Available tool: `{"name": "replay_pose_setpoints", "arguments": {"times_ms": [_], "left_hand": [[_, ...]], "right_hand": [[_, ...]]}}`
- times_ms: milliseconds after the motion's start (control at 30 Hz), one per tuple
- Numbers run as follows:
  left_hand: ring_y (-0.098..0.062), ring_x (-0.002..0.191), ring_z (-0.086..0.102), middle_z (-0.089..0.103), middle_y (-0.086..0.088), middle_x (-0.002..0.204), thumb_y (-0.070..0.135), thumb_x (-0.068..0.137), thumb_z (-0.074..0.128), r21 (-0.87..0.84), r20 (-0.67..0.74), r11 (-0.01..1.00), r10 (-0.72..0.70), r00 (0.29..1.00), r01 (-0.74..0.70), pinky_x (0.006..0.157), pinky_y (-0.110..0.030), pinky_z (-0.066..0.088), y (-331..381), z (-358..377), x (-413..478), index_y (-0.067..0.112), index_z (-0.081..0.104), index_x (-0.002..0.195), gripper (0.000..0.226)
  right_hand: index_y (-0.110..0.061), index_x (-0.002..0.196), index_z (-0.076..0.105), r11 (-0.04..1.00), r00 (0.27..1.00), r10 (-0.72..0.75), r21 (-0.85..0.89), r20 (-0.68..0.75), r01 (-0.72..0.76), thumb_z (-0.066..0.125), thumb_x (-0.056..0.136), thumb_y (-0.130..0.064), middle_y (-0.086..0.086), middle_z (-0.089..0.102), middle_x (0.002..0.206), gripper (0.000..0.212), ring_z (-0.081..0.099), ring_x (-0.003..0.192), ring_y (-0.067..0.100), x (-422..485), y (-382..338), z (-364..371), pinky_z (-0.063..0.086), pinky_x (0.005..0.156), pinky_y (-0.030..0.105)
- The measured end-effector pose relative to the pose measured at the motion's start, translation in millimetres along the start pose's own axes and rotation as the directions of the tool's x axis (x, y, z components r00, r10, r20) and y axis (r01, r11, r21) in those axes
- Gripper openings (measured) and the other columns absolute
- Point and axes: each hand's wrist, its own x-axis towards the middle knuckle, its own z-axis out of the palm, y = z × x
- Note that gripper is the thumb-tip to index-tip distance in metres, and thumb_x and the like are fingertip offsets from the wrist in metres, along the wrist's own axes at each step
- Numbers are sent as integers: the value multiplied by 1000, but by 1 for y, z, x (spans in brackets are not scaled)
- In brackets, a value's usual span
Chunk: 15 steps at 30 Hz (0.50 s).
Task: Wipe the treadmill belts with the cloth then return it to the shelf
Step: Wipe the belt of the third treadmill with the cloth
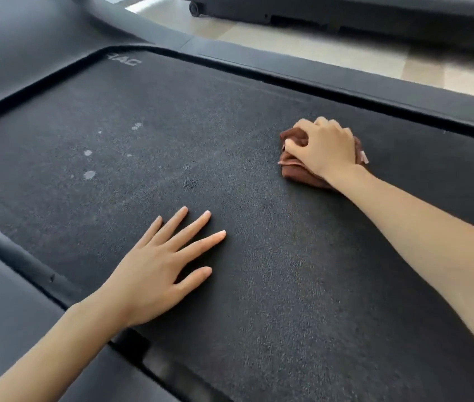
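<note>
On the dark treadmill belt (259, 227), the left hand (154, 271) is laid flat near the side rail (27, 265), fingers straight and spread. Near the far edge, the bunched brown cloth (293, 166) is gripped under the curled fingers of the right hand (325, 146).

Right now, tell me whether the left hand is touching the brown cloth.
Apart. The head view shows the left hand flat on the treadmill belt, with bare belt plainly between it and the brown cloth, which the right hand grips.
</note>
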Motion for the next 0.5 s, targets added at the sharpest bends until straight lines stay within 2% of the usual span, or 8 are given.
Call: {"name": "replay_pose_setpoints", "arguments": {"times_ms": [67,133,300,400,500], "left_hand": [[-4,138,-24,-19,29,149,67,82,-1,-17,3,999,43,999,-43,116,-31,-12,-11,-2,-2,60,-8,136,55],[-2,139,-21,-15,28,150,64,84,3,-30,6,995,99,995,-98,116,-30,-9,-23,-6,-1,57,-3,138,55],[-1,141,-11,-2,23,153,59,88,16,-164,-11,966,203,979,-202,117,-31,-5,-45,-7,0,49,12,142,55],[-8,143,7,15,16,154,52,92,26,-138,-52,953,264,963,-269,115,-31,7,-58,-7,-5,42,27,142,51],[-16,140,23,28,11,151,48,92,31,-67,-99,949,302,948,-309,112,-33,9,-85,-10,-17,36,39,139,50]], "right_hand": [[-23,107,61,997,997,75,-11,-20,-75,47,86,-48,13,61,107,35,53,106,35,16,-18,11,38,87,43],[-22,107,61,997,996,75,-25,-48,-76,48,85,-49,13,62,104,36,54,102,36,7,-41,14,38,85,43],[-25,101,63,993,990,-122,-20,-66,121,48,82,-51,6,61,89,35,55,88,30,-64,-104,3,37,75,40],[-28,100,65,965,966,-258,36,-27,259,44,80,-53,1,59,86,39,56,83,25,-93,-116,-6,40,70,38],[-34,110,63,967,966,-246,88,83,239,42,80,-60,-3,57,89,45,56,89,22,-81,-89,-16,43,75,37]]}}
